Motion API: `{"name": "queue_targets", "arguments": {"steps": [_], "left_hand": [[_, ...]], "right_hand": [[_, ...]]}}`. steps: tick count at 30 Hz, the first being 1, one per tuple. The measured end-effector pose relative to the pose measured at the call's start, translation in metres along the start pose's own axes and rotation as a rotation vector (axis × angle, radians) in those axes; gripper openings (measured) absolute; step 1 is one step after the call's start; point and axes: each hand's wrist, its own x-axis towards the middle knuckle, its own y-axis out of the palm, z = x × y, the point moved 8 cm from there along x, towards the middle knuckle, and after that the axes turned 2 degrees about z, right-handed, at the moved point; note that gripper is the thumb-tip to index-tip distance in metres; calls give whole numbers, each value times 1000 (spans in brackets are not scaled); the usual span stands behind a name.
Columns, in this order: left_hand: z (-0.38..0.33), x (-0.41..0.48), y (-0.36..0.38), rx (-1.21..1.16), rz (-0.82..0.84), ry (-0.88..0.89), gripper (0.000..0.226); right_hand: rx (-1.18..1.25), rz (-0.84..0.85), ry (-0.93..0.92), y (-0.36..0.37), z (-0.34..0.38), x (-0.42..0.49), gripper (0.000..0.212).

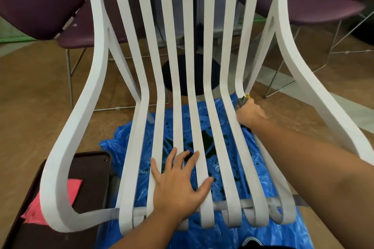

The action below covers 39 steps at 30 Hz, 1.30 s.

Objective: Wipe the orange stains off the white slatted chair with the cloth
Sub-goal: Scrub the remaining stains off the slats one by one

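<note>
The white slatted chair (141,91) fills the view, its seat slats running toward me. My left hand (178,186) lies flat with fingers spread across the middle seat slats near the front. My right hand (250,113) reaches to the back right corner of the seat and is closed around a grey cloth (242,100), pressing it where the rightmost slat bends upward. A small orange stain (247,95) shows on that slat just above the cloth.
A blue plastic sheet (129,135) with dark wet spots lies on the floor under the chair. At lower left a dark tray (89,168) holds a pink cloth (73,187). Purple chairs (40,2) and a round black table base (214,70) stand behind.
</note>
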Motion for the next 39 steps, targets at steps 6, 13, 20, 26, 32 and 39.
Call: {"name": "queue_targets", "arguments": {"steps": [6,13,20,26,32,39], "left_hand": [[0,0,-1,-17,4,9,78],[0,-1,-3,-32,-13,5,78],[0,0,-2,-42,-13,5,77],[0,0,-2,-16,-5,-7,78],[0,-2,-3,-18,-6,-10,79],[-2,-5,-5,-17,-16,-19,80]], "right_hand": [[79,23,-30,-4,27,40,43],[103,16,4,0,34,71,76],[45,1,-15,-4,30,48,57],[-19,-24,-7,-1,0,-1,52],[-38,-28,-9,-3,-39,-71,41],[35,7,3,-4,-88,-157,27]]}}
